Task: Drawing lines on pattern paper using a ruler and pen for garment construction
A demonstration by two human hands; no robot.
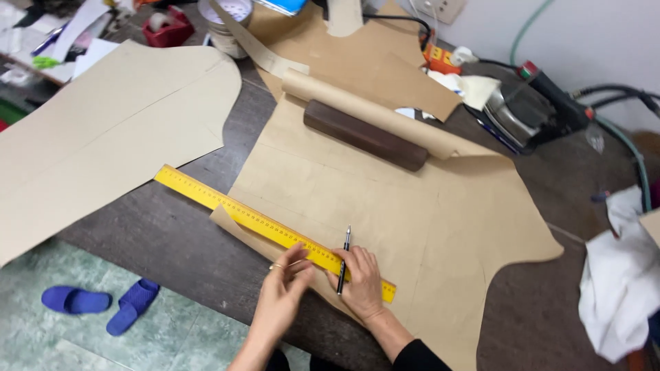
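Observation:
A long yellow ruler (227,205) lies diagonally across the near edge of a sheet of brown pattern paper (385,199) on a dark table (172,233). My left hand (282,295), with a ring on one finger, presses its fingertips on the ruler near its right end and holds nothing. My right hand (361,278) rests on the ruler's right end and grips a dark pen (343,260) upright against the ruler's far edge, tip on the paper.
A dark wooden block (364,135) weighs down the rolled far part of the paper. Another large paper piece (103,130) lies at left. An iron (522,113) with hoses sits at back right, white cloth (619,288) at right. Blue slippers (103,306) lie on the floor.

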